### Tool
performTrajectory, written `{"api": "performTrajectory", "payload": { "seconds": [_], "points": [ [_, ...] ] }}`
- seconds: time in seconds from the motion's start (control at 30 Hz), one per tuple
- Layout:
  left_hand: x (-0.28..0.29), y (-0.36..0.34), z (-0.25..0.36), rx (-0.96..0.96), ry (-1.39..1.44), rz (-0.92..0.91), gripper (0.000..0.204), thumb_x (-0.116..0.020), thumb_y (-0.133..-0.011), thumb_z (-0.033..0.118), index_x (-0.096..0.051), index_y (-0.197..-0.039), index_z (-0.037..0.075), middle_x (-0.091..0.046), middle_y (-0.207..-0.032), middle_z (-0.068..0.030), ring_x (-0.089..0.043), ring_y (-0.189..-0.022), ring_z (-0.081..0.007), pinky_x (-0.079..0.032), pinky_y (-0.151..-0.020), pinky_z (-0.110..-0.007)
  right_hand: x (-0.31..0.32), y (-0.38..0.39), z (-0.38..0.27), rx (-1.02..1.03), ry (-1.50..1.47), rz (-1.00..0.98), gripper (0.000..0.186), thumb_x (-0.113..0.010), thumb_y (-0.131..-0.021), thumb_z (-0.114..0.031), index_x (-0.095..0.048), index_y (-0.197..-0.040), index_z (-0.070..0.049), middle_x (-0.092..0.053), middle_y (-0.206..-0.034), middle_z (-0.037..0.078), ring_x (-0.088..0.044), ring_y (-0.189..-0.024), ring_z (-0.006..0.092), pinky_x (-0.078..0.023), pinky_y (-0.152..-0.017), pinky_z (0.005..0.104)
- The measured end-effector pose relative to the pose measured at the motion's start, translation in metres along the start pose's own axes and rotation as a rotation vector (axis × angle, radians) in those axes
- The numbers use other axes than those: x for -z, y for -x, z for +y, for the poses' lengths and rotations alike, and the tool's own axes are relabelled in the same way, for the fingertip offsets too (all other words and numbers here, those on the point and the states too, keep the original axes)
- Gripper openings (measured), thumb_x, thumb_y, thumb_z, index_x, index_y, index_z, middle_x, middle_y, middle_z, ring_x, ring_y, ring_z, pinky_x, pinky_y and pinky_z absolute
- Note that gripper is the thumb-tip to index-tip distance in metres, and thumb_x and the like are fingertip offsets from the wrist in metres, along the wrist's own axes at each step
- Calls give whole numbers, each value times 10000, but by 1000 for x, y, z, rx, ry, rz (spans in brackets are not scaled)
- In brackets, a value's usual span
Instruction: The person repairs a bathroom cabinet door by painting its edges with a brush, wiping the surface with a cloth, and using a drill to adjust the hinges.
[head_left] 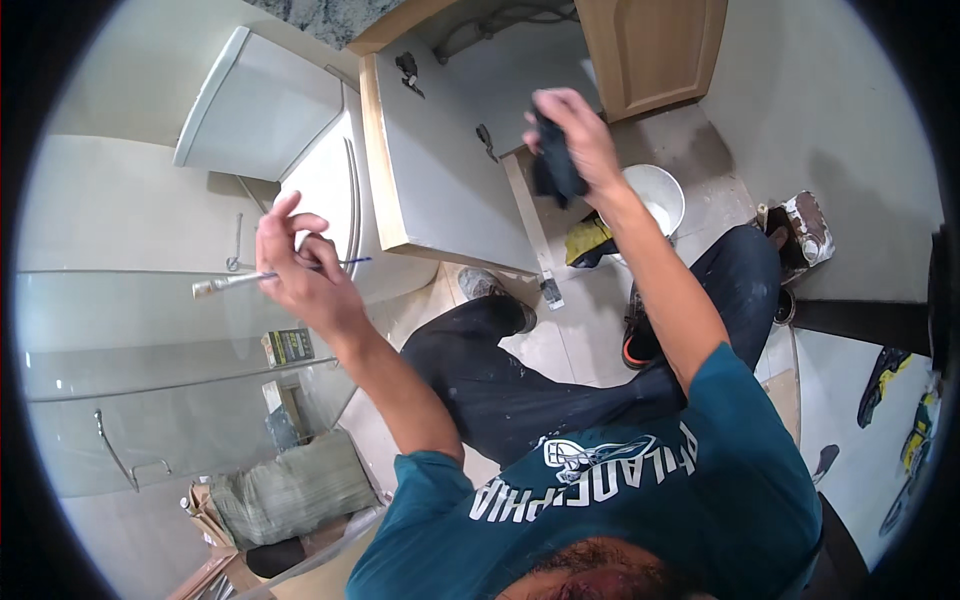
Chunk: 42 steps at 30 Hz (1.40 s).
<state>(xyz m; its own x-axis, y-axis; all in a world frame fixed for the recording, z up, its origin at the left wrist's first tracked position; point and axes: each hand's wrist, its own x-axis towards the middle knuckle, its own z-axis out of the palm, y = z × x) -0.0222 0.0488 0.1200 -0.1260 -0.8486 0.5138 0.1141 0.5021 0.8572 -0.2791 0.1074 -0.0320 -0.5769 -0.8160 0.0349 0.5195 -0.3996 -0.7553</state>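
My left hand (303,262) is raised in front of the toilet with its fingers curled round a thin paintbrush (208,288). The brush lies across the hand, whitish bristles to the left and a blue handle tip to the right. Further right, my right hand (580,140) is closed on a bunched black cloth (556,172), held up before the open base cabinet (510,70). Between the hands stands an opened cabinet door (440,150) with a grey inner face and wooden edges. Neither hand touches it.
A white bucket (657,197) stands on the tiles behind my right forearm, beside a yellow-and-black glove-like item (588,242). A paint-smeared container (810,232) sits by the right wall. The white toilet (265,105) and a glass panel (150,330) are at left.
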Motion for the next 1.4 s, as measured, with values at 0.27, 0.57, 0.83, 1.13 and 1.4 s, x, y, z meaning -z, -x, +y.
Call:
{"api": "performTrajectory", "payload": {
  "seconds": [0.27,0.57,0.83,1.13,1.4],
  "points": [
    [32,-18,-133,481,231,-54,471,-544,-1021,417,-612,-1192,-17,-633,-788,0,-536,-564,-62,-478,-538,-219,-84,-149,65,308,439,-8,394,-764,-825,-334,-704,-1098,-56,-728,-936,95,-683,-819,184,-539,-755,333],
    [-12,-22,-127,556,222,-111,580,-511,-1021,470,-599,-1290,-35,-697,-1039,-99,-663,-919,-146,-535,-842,-290,-117,-232,113,637,604,106,250,-689,-886,-266,-746,-1072,-109,-655,-800,89,-613,-774,208,-502,-756,358],
    [-2,-19,-120,555,252,-112,591,-515,-1014,456,-581,-1310,-51,-699,-1082,-125,-670,-944,-152,-538,-853,-290,-137,-222,119,596,588,61,183,-692,-861,-199,-769,-1009,-122,-692,-1060,169,-654,-1006,338,-511,-919,396],
    [-2,-20,-124,536,259,-127,601,-499,-1011,449,-582,-1303,-69,-704,-1077,-138,-671,-956,-164,-533,-856,-286,-135,-219,109,589,672,41,182,-689,-869,-194,-772,-1016,-126,-687,-994,155,-658,-955,330,-514,-883,411],
    [-4,-19,-118,542,239,-101,582,-498,-1004,452,-623,-1245,-62,-706,-1024,-126,-673,-903,-169,-535,-822,-291,-130,-196,106,605,675,-42,229,-662,-908,-224,-755,-1084,-110,-683,-1005,98,-644,-805,248,-530,-754,334]
  ]
}}
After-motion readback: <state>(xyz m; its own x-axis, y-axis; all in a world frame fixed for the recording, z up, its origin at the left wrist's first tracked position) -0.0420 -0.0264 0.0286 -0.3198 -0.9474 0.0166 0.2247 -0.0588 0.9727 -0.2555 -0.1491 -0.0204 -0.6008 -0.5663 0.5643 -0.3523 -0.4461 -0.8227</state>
